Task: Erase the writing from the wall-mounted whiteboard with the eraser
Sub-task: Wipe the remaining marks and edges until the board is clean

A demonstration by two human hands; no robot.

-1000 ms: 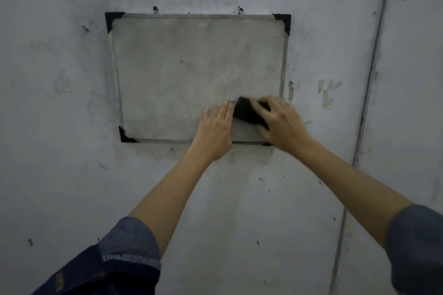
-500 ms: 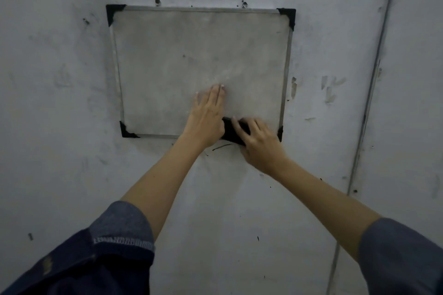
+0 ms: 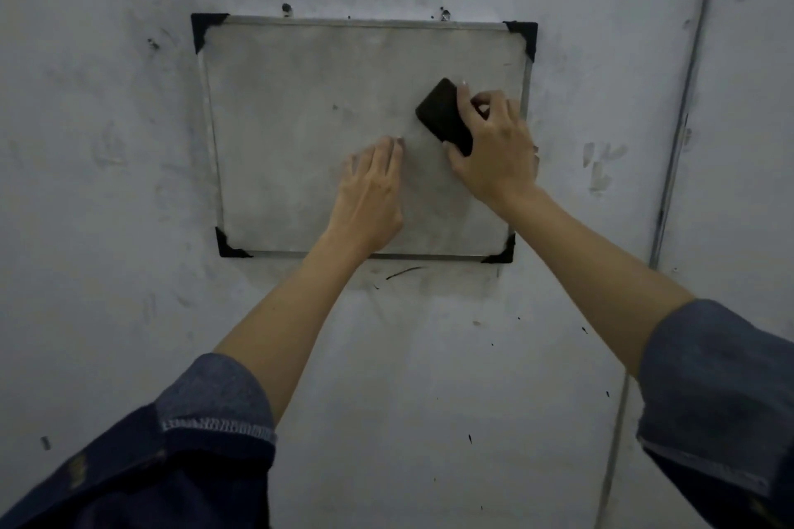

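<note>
Eraser [image 3: 442, 116] sits tilted against the right part of the whiteboard [image 3: 300, 99], black and pretty chunky. Right hand [image 3: 494, 150] has its grip curled round it, fingers on the top edge, thumb at the lower end. Left hand [image 3: 371, 193] lies flat on the board lower down, fingers straight, holding nothing (looks like it's just bracing). Board surface is smudgy grey, no readable writing. Wall [image 3: 129, 314] around it has dark specks and a black streak under the frame.
</note>
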